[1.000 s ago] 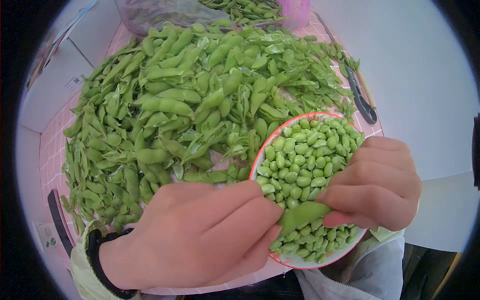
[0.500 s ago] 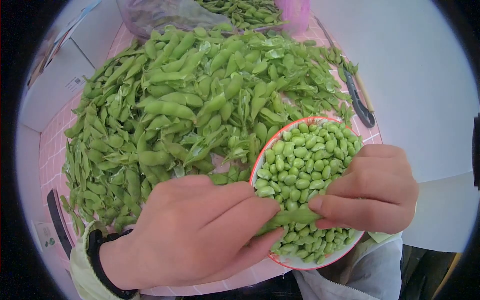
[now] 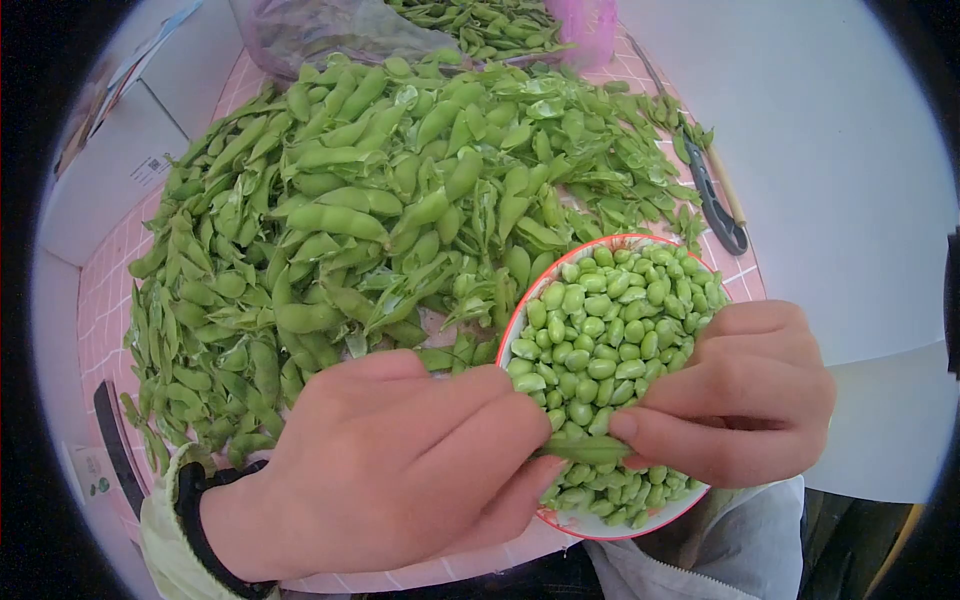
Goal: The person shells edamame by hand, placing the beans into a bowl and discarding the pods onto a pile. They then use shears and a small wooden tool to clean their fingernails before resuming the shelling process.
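Note:
Over a red-rimmed white bowl of shelled green soybeans, both hands pinch one green soybean pod. My left hand has the pod's left end between thumb and fingers, its back turned up. At the pod's other end, my right hand is closed with thumb and forefinger on the tip. The pod lies nearly level, just above the beans. Fingers hide parts of both its ends.
A wide heap of soybean pods and split shells covers the pink checked cloth. Behind it lies a purple plastic bag with more pods. Black-handled scissors rest at the right edge; a dark strip lies at the left.
My right hand has shifted slightly down, and the pod's right end has dropped, so the pod now sits flatter. My left hand has hardly moved.

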{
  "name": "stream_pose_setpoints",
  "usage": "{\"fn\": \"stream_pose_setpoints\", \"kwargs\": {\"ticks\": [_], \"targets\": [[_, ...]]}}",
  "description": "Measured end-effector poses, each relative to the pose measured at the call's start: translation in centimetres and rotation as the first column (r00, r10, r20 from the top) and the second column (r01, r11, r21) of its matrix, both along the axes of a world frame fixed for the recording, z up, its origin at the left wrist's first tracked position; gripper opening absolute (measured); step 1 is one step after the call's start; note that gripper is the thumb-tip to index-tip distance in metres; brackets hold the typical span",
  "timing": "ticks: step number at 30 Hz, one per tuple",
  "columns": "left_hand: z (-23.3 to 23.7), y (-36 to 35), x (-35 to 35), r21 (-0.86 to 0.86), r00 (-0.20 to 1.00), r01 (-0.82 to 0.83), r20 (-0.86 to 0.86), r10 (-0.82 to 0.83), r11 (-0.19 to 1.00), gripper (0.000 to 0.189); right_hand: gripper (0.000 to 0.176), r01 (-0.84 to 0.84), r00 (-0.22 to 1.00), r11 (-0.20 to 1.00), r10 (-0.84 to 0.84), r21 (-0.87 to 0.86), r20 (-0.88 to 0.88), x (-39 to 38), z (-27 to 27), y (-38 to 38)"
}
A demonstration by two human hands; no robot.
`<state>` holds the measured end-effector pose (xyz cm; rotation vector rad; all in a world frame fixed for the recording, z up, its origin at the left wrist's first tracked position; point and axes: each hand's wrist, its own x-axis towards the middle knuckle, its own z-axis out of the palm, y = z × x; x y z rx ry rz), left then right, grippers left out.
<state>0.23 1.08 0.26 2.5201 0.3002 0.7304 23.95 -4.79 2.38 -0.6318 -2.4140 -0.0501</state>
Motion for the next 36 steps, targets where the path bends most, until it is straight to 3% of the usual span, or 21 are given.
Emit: {"fn": "stream_pose_setpoints", "kwargs": {"ticks": [21,24,27,36], "targets": [[0.9,0.2,-0.4,-0.299,0.985,0.079,-0.124,-0.121,0.951,0.017,0.019,-0.01,0.999,1.0,0.01,0.009,0.037,0.2,0.1,-0.3],[1.4,0.5,-0.3,-0.268,0.981,0.039,-0.173,-0.088,0.963,0.021,0.02,0.02,0.999,1.0,-0.021,0.016,0.033,0.3,0.3,0.1],[1.0,0.5,-0.4,-0.341,0.99,0.025,-0.12,-0.07,0.94,0.024,0.02,0.09,0.995,0.996,-0.09,0.005,0.031,0.1,0.2,0.1],[0.5,0.3,-0.4,-0.31,0.982,0.089,-0.133,-0.136,0.947,0.026,0.017,0.1,0.994,0.993,-0.102,0.061,0.035,-0.2,-0.2,0.1]]}}
